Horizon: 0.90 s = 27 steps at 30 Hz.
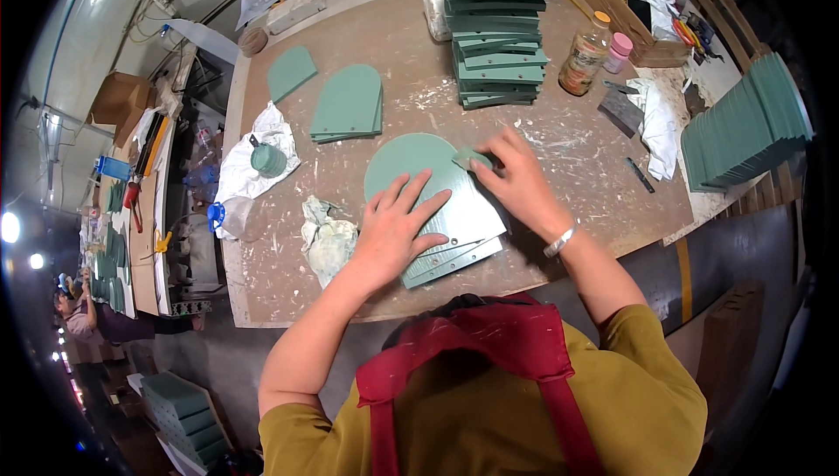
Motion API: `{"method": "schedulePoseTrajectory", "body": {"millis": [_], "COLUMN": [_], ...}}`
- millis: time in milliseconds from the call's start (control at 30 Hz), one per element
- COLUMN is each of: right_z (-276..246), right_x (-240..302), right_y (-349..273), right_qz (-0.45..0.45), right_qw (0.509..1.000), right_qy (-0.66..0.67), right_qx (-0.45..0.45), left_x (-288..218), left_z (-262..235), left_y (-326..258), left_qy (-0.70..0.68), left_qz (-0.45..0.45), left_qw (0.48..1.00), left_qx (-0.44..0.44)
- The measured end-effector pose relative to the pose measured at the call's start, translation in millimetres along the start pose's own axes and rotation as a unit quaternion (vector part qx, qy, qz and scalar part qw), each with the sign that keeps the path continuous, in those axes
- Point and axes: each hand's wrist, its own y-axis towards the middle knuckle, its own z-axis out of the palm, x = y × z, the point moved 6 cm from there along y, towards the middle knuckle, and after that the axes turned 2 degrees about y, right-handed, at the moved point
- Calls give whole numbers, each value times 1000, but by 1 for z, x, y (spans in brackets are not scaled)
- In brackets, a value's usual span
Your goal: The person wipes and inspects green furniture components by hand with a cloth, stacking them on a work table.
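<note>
Near on the worktable (603,214), the round-ended green panel (411,159), its long axis slanting far left to near right, is held under the spread left hand (391,233), while a green pad (468,159) is pinched by the right hand (517,180) at the panel's right edge.

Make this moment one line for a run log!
left hand: spread on green panel | right hand: pinching green piece at panel's edge | left of panel: rag

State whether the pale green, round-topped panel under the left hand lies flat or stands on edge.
Flat: the round-topped panel faces upward beneath the left hand, atop another panel.
</note>
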Motion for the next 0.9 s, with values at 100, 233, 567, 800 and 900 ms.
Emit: {"method": "schedulePoseTrajectory", "body": {"millis": [100,233,567,800,900], "right_z": [-9,-13,-19,-39,-37], "right_x": [4,2,8,26,24], "right_y": [-18,-5,-50,-81,-63], "right_qz": [-28,-12,-150,-160,-145], "right_qw": [999,998,987,979,988], "right_qy": [-14,53,-15,27,2], "right_qx": [-5,-11,59,126,50], "left_x": [1,1,-2,-6,-7], "left_z": [1,0,0,0,-1], "left_y": [-2,0,2,0,4], "left_qy": [2,10,5,13,26], "left_qz": [0,0,-11,-30,-31], "left_qw": [1000,1000,1000,999,999], "left_qx": [0,9,22,27,20]}}
